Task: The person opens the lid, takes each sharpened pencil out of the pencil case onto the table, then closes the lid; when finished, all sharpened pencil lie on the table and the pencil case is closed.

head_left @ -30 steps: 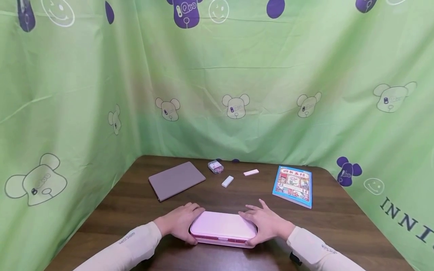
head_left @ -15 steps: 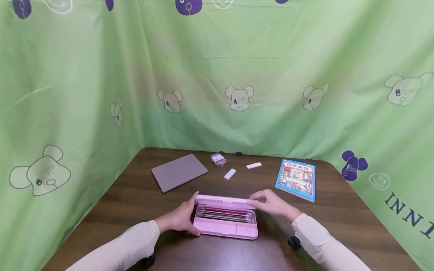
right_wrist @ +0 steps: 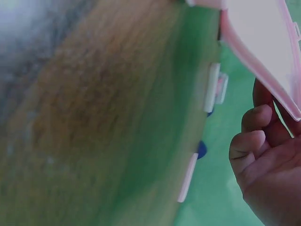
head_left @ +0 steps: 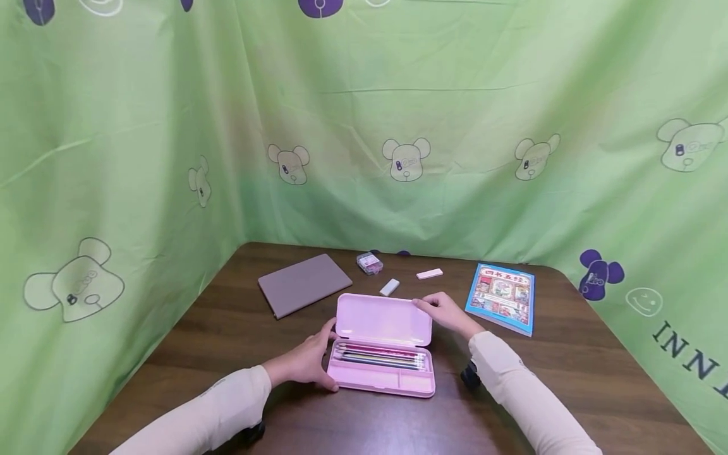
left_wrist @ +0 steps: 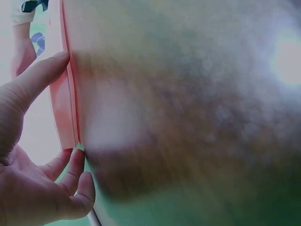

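A pink pencil case [head_left: 364, 378] lies on the brown table with its lid [head_left: 383, 319] raised and leaning back. Several pencils [head_left: 381, 357] fill the rear compartment, while the front tray sections look bare. My left hand [head_left: 304, 360] grips the base's left end, thumb at the front corner and fingers toward the hinge side. In the left wrist view, the thumb of that left hand [left_wrist: 42, 77] presses along the case's edge. At the lid's upper right corner, my right hand [head_left: 446, 311] pinches the edge; the right wrist view shows its curled fingers [right_wrist: 254, 117] behind the lid.
Behind the case lie a flat mauve notebook-like slab [head_left: 305, 284], a small clear box [head_left: 370, 263], a white block [head_left: 389, 287] and a thin pink-white block [head_left: 429, 273]. A blue-bordered book [head_left: 502, 298] is at the right. Green curtain [head_left: 352, 208] surrounds the table's far sides.
The pencil case has gone from closed to open, its lid swung up and back by the right hand, revealing the pencils. The left hand has stayed at the left end.
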Available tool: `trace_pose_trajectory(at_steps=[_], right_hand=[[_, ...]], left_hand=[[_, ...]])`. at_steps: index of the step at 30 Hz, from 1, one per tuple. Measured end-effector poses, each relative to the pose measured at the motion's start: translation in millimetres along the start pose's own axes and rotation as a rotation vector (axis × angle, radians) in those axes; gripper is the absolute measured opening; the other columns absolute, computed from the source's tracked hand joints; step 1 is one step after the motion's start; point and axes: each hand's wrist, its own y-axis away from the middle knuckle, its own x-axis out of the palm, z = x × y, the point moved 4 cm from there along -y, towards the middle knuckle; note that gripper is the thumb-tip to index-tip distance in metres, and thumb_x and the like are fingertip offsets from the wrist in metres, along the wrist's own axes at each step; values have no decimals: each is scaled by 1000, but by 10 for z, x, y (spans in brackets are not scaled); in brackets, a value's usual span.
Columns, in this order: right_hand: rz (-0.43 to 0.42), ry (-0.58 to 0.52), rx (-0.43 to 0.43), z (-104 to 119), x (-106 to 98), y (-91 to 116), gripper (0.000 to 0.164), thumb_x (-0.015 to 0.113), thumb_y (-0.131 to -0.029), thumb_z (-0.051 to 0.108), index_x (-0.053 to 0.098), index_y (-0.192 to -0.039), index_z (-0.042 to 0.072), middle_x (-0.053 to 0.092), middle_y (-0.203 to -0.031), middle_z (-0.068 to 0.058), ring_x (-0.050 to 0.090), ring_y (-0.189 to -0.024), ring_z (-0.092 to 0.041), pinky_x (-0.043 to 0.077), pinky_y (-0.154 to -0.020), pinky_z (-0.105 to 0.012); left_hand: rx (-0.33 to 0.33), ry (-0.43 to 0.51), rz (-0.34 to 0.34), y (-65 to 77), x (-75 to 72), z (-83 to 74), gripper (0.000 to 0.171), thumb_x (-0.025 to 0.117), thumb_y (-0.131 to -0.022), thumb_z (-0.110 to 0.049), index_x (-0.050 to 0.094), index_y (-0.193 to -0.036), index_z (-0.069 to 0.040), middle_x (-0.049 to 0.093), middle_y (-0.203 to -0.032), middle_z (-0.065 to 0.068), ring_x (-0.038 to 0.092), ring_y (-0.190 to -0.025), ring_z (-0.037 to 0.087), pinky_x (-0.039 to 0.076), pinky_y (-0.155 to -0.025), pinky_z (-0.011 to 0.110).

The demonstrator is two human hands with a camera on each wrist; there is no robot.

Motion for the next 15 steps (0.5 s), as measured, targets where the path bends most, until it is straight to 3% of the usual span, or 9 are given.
trace_pose_trajectory(at_steps=[5,10,15], right_hand=[[-23,77,58,-80,-5,2,38,55,-92,36,65,-71,6,42,-54,4,37,-53,-10,32,-52,-23],[-81,176,40,-11,-75,89,36,59,-88,41,70,-91,7,57,-71,0,46,-65,-12,39,-59,-25],[-114,232,10,105,-165,242,38,68,-82,37,66,-106,8,48,-70,0,43,-65,-12,37,-58,-26]], left_hand=[[10,-50,31,-22,21,-9,114,87,-58,-34,20,-143,1,43,-131,13,40,-120,34,33,-100,51],[5,-74,56,-17,12,-1,110,87,-58,-35,26,-142,-1,41,-131,15,41,-116,34,36,-97,50],[12,-82,58,-28,-15,-2,108,87,-58,-34,28,-142,-2,40,-132,15,40,-117,34,36,-97,50]])
